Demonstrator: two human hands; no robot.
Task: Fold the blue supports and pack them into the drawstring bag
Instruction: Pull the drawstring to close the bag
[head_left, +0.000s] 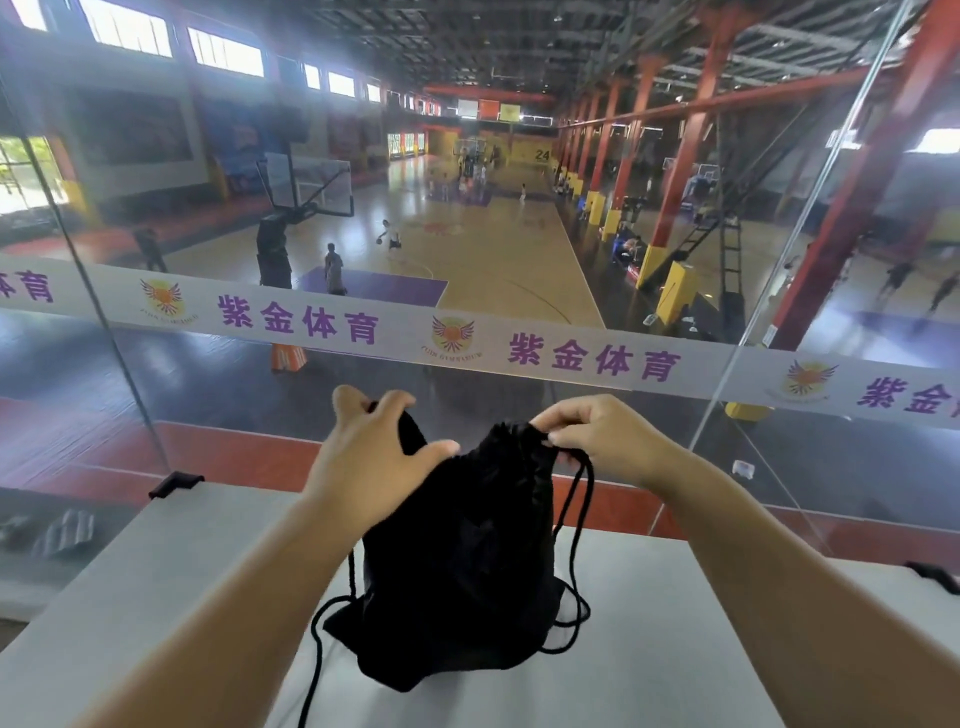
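Note:
A black drawstring bag (462, 566) stands upright on the grey table (156, 597), its bottom resting on the tabletop and its cords (576, 519) hanging down both sides. My left hand (374, 457) grips the left side of the bag's gathered top edge. My right hand (597, 436) pinches the right side of the top, where the cord comes out. The mouth of the bag looks bunched between my hands. No blue supports are visible; whether any lie inside the bag cannot be seen.
A glass barrier (208, 395) with a white banner of purple characters stands right behind the table's far edge. Black clips (174, 483) hold the table's back corners. Beyond the glass, far below, lies a basketball hall with people.

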